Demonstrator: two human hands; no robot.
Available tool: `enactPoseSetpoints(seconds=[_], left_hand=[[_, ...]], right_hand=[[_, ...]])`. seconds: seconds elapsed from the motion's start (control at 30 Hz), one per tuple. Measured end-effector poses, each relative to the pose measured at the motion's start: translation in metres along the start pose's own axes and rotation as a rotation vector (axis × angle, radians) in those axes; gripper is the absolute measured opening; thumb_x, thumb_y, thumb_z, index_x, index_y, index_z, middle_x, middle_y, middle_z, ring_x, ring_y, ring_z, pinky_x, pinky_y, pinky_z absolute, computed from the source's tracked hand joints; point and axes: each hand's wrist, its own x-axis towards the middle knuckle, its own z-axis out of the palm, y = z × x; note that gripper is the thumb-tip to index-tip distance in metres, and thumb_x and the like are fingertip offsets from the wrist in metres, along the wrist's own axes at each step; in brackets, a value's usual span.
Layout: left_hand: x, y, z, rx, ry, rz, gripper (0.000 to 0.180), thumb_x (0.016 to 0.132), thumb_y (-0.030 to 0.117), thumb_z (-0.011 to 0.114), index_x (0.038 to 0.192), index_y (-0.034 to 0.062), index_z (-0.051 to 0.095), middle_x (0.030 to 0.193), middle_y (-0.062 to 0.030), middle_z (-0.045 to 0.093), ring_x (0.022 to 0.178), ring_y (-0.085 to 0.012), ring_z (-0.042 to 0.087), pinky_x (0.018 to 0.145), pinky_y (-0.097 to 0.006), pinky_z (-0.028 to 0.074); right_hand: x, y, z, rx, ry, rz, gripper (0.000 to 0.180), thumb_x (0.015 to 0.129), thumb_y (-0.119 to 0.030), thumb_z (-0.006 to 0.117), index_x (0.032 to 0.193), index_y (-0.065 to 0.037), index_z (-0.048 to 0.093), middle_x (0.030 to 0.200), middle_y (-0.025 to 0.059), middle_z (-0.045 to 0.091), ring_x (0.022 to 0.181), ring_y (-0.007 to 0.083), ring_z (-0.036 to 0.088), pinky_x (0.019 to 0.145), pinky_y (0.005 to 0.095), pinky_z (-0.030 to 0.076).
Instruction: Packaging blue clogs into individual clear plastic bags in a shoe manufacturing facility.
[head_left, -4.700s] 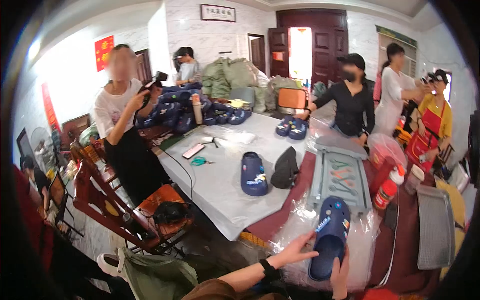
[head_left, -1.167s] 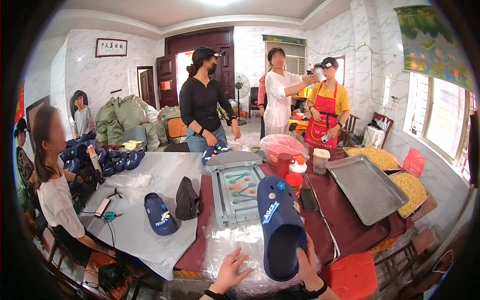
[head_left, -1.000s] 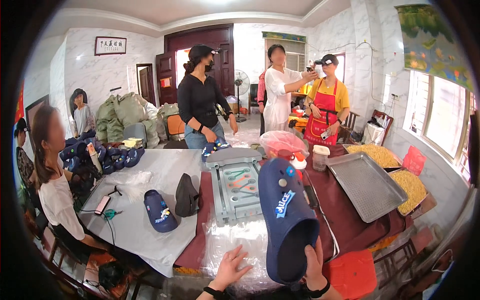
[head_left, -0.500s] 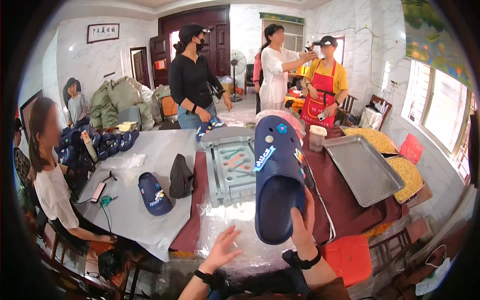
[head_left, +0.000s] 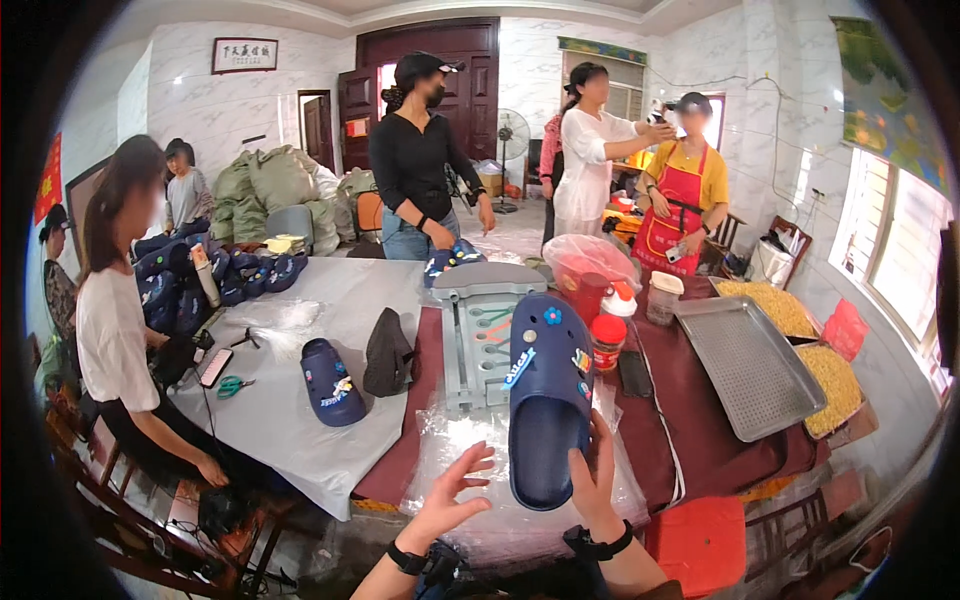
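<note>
A navy blue foam clog (head_left: 545,350) with colourful charms on its upper hangs over the table, toe pointing away. My right hand (head_left: 597,475) grips it by the right side near the heel, thumb at the opening. My left hand (head_left: 455,497) is held to the left of the heel, fingers spread, apart from the clog and holding nothing. Beneath both hands lie clear plastic bags (head_left: 440,440). Behind the clog stands a grey plastic rack (head_left: 462,345) with slots, partly covered by it. A matching clog (head_left: 333,385) rests on the grey cloth to the left.
Beside that clog sits a dark wedge-shaped item (head_left: 390,355). Red-lidded jars (head_left: 607,340), a metal tray (head_left: 750,365) and a red stool (head_left: 697,545) are on the right. One person (head_left: 120,320) is at the left table edge; several others stand beyond.
My right hand has lowered the clog, so the jars behind it now show. My left hand remains spread beside it. The view has shifted a little.
</note>
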Motion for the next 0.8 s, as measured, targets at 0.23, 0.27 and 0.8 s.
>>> enactPoseSetpoints(seconds=[0.23,0.27,0.8], left_hand=[[0.011,-0.002,0.004,0.108,0.004,-0.058,0.115,0.078,0.018,0.087,0.161,0.0099,0.008,0.157,-0.0204,0.034,0.137,-0.0302,0.046,0.107,-0.042,0.045],[0.011,-0.002,0.004,0.11,0.004,-0.018,0.113,0.079,0.02,0.086,0.161,0.0097,0.009,0.157,-0.0207,0.034,0.137,-0.0305,0.046,0.106,-0.043,0.046],[-0.011,-0.049,0.003,0.236,-0.056,-0.154,0.097,0.087,0.03,0.08,0.159,0.0048,0.019,0.156,-0.021,0.036,0.14,-0.0292,0.044,0.108,-0.041,0.045]], right_hand=[[0.001,0.023,0.023,-0.014,-0.024,0.059,0.061,0.097,-0.008,0.053,0.152,-0.001,0.028,0.136,0.0146,0.046,0.122,0.0216,0.051,0.103,0.0339,0.042],[0.001,0.025,0.023,-0.053,-0.024,0.086,0.061,0.097,-0.008,0.053,0.152,-0.002,0.029,0.136,0.0147,0.046,0.122,0.0214,0.05,0.103,0.0337,0.042],[-0.043,0.06,-0.019,-0.018,-0.001,0.208,0.06,0.095,-0.003,0.05,0.151,0.002,0.029,0.14,0.018,0.047,0.126,0.0234,0.05,0.107,0.0345,0.039]])
